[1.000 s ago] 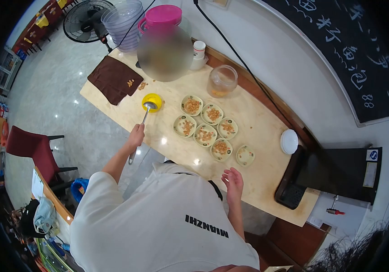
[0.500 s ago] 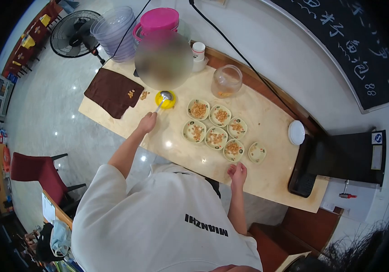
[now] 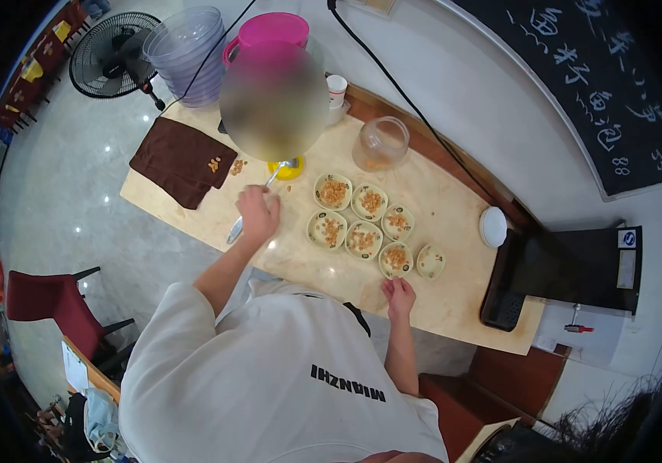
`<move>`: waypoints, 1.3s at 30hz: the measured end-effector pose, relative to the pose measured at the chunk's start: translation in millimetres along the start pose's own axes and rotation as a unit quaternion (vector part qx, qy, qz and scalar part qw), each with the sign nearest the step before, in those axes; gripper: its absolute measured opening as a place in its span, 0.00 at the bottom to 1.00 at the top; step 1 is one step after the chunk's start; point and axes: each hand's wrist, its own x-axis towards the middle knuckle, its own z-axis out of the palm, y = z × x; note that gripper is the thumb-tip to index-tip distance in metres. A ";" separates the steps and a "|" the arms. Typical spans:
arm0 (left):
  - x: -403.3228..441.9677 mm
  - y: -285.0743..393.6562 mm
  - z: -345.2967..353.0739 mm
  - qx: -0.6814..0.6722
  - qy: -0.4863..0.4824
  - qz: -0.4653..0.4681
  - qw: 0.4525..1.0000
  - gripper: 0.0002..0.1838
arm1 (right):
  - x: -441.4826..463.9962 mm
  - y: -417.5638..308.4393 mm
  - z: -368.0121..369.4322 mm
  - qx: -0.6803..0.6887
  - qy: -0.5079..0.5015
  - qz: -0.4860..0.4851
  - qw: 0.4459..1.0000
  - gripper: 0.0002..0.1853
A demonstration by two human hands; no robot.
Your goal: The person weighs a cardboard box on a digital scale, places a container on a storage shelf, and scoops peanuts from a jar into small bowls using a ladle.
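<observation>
My left hand (image 3: 258,214) hovers over the long handle of a metal spoon (image 3: 235,229), thumb apart from the fingers. The spoon's bowl end lies in a small yellow bowl (image 3: 294,167), partly hidden by a blurred patch. My right hand (image 3: 399,296) has its fingers pinched together at the near rim of a small patterned dish (image 3: 396,261) that holds light brown pieces; whether they grip the rim I cannot tell. Several similar dishes with such pieces stand beside it, one at the back (image 3: 333,191), and a smaller dish (image 3: 430,262) at the right.
A clear jar (image 3: 381,144) stands behind the dishes. A brown cloth (image 3: 180,158) with a few pieces on it lies at the left. Stacked clear tubs (image 3: 186,58) and a pink container (image 3: 274,31) are at the back. White lids (image 3: 493,227) and a black machine (image 3: 578,262) occupy the right.
My left hand has loosened from the spoon and turned, so the handle's end now shows below it. My right hand has moved slightly up to the dish's rim.
</observation>
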 end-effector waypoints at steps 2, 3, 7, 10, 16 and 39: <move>-15.8 18.3 -3.4 -0.039 -0.052 0.032 0.997 0.14 | -2.4 -1.4 -2.6 0.020 0.010 -0.009 1.000 0.11; -22.2 22.4 -4.4 -0.075 -0.101 0.069 0.990 0.13 | -7.1 -2.4 -6.4 0.016 0.010 -0.011 1.000 0.11; -47.4 3.0 26.1 -0.086 -0.113 0.012 0.990 0.12 | -28.0 -27.0 -7.2 0.014 0.068 -0.019 0.997 0.09; -45.7 8.0 24.3 -0.069 -0.126 0.061 0.988 0.12 | -32.1 -65.0 -0.5 0.002 0.059 -0.058 0.997 0.09; -42.0 10.0 23.7 -0.039 -0.144 0.035 0.988 0.12 | 7.1 -176.6 86.1 -0.084 -0.014 -0.197 0.977 0.06; -39.1 10.5 22.5 -0.034 -0.139 0.032 0.989 0.12 | 98.4 -248.2 249.8 -0.136 -0.042 -0.194 0.971 0.11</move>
